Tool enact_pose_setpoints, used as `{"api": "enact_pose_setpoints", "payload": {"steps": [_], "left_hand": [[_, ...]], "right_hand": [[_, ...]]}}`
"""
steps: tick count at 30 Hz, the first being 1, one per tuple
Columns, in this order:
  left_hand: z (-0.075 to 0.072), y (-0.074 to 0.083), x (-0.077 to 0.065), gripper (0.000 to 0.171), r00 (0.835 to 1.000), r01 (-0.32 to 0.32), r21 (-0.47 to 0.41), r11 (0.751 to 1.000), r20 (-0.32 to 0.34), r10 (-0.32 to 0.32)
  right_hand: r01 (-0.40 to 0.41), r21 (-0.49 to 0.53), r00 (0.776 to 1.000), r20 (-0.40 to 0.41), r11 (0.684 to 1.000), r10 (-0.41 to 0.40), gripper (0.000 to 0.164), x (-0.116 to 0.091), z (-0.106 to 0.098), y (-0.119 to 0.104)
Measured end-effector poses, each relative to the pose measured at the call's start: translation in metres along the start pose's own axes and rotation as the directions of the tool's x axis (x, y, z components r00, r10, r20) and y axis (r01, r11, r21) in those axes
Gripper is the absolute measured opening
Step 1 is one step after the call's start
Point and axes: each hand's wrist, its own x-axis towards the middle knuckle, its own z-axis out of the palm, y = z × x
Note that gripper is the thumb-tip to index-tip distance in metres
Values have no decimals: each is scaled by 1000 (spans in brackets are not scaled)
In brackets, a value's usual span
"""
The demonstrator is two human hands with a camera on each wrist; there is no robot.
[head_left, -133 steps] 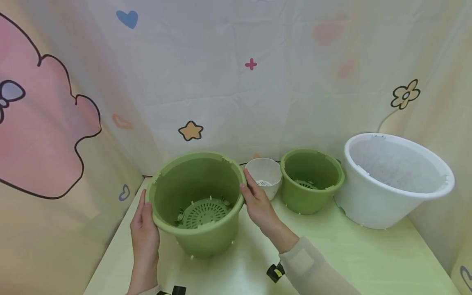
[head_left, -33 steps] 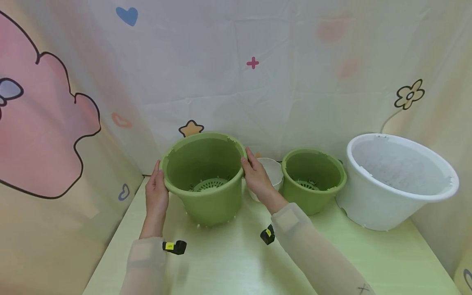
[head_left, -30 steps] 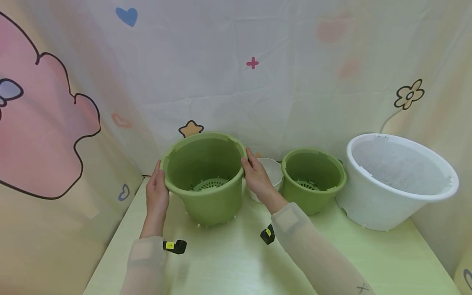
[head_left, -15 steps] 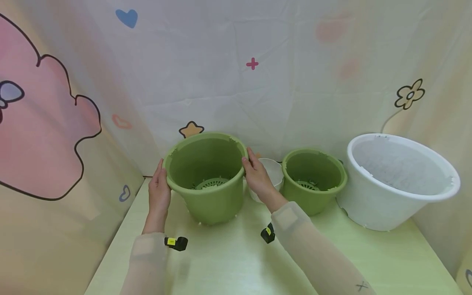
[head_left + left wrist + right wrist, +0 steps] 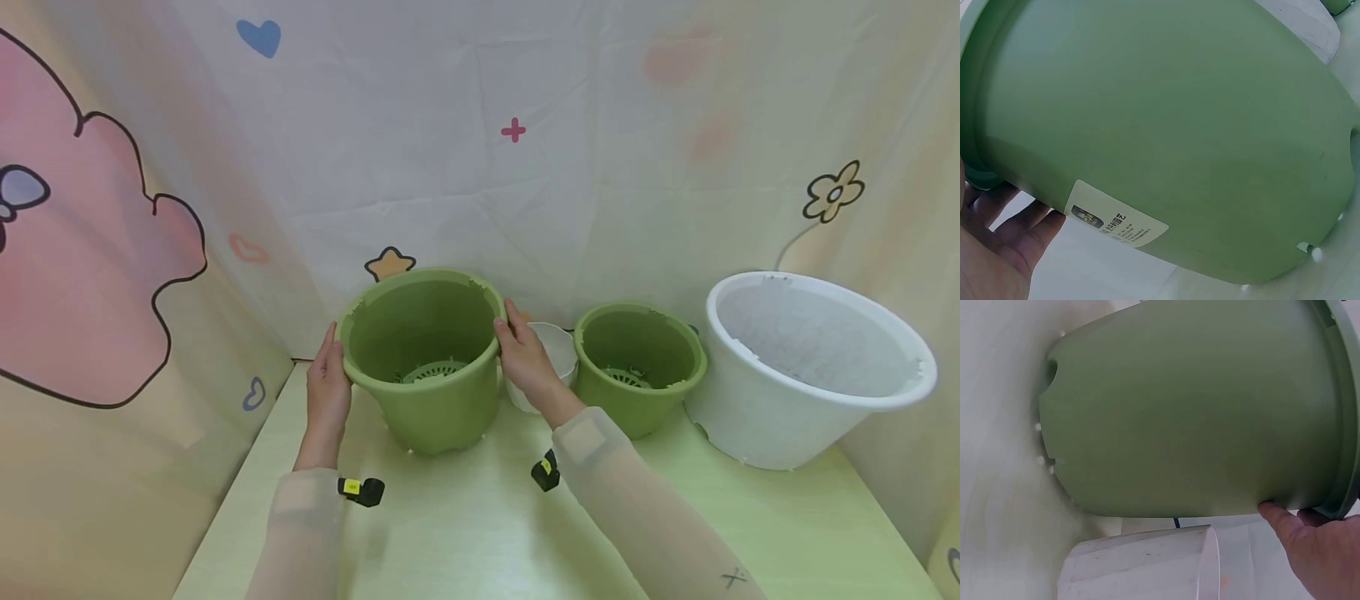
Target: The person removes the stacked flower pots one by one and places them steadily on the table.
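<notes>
A large green plastic flowerpot (image 5: 442, 408) stands upright at the back left of the table, slotted holes in its bottom. My left hand (image 5: 328, 392) holds it under the rim on the left, and my right hand (image 5: 522, 354) grips the rim on the right. In the left wrist view the left fingers (image 5: 1035, 231) lie against the wall beside a printed label (image 5: 1116, 215). The right wrist view has the right hand (image 5: 1319, 547) against the wall just below the rim. A small white pot (image 5: 557, 350) sits right of the flowerpot, partly hidden by the right hand.
Farther right stand a smaller green flowerpot (image 5: 636, 408) and a big white pot (image 5: 772, 433), side by side along the back. A patterned cloth (image 5: 420, 125) hangs behind the pale table (image 5: 450, 533). Another cloth closes off the left side.
Since the earliest frame both hands have moved the large green flowerpot away toward the back cloth and to the right. Over the last second it has shifted slightly further right, beside the small white pot.
</notes>
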Motion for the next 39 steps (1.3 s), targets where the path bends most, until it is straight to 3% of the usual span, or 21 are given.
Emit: {"api": "enact_pose_setpoints", "payload": {"steps": [8, 16, 21, 25, 33, 39], "left_hand": [[3, 1, 1, 49, 1000, 14, -8, 1000, 26, -14], [6, 27, -10, 50, 999, 24, 6, 1000, 37, -24], [5, 32, -14, 50, 999, 37, 40, 999, 31, -38], [4, 27, -11, 50, 999, 35, 56, 998, 31, -37], [3, -1, 4, 48, 1000, -3, 70, 998, 29, 1], [3, -5, 5, 51, 1000, -21, 58, 998, 25, 19]], "right_hand": [[-3, -34, 1000, -15, 999, 2, 61, 1, -1, 3], [0, -43, 1000, -28, 999, -2, 61, 2, -2, 5], [2, -54, 1000, -18, 999, -3, 62, 2, -1, 8], [12, -61, 1000, -19, 998, -13, 61, 2, -1, 10], [14, -39, 1000, -4, 999, -14, 61, 1, -3, 14], [25, -25, 1000, -2, 999, -25, 62, -1, -3, 14]]}}
